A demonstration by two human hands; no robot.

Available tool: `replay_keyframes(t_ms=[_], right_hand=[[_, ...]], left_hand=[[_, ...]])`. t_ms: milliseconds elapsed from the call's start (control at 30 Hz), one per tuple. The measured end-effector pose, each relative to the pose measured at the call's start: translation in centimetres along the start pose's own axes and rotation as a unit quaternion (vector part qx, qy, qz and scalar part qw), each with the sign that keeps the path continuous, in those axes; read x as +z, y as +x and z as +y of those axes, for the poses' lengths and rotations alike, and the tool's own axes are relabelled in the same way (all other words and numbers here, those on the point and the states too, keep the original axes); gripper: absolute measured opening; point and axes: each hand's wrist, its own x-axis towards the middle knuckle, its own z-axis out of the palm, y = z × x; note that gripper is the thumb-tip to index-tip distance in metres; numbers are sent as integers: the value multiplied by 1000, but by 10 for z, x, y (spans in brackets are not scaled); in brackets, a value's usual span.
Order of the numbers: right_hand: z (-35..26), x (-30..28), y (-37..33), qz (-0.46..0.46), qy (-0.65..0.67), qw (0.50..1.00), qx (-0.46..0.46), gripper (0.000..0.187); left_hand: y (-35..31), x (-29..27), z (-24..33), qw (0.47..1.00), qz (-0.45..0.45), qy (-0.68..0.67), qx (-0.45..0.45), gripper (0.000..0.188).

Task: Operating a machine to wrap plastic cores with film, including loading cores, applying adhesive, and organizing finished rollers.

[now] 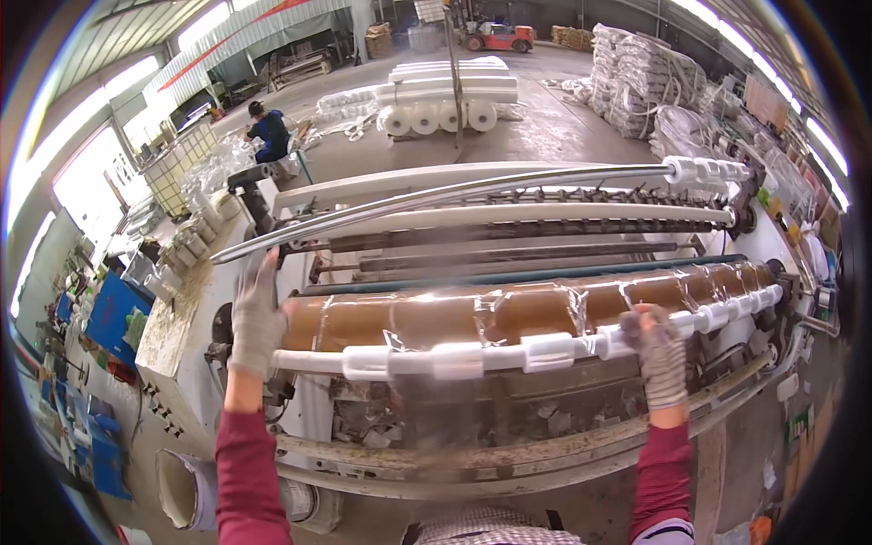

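My left hand [257,318], in a grey-white knit glove, is at the left end of a long brown roller [427,318] and the white bar in front of it. Its fingers stretch upward, apart. My right hand [658,356], gloved alike, has its fingers curled by the bar's right part; what they hold, if anything, is hidden. Several short white rolls [458,361] sit spaced along the bar. Wrinkled strips of clear film [578,311] run over the brown roller towards them. Behind lies a long steel shaft [436,193] with small white rolls [708,171] at its right end.
The machine's dirty front rail [509,459] runs between me and the rollers. Buckets [186,490] stand on the floor at lower left. Farther off are stacked large white film rolls [445,95], a seated person [269,133], piled sacks [636,82] and a red forklift [498,38].
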Motion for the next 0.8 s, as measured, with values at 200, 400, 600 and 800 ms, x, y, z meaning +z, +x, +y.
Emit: replay_keyframes(t_ms=[200,400,600,800], right_hand=[[-44,-167,17,136,6,990,-28,33],[-74,-367,146,217,-19,973,-84,33],[-28,-508,399,194,-168,960,-107,56],[58,-623,648,118,-493,835,-213,39]], left_hand=[[105,83,60,997,-39,62,-11,70],[159,154,157,984,-97,144,-47,43],[171,228,233,988,7,147,-54,33],[182,224,288,832,54,-366,-413,26]])
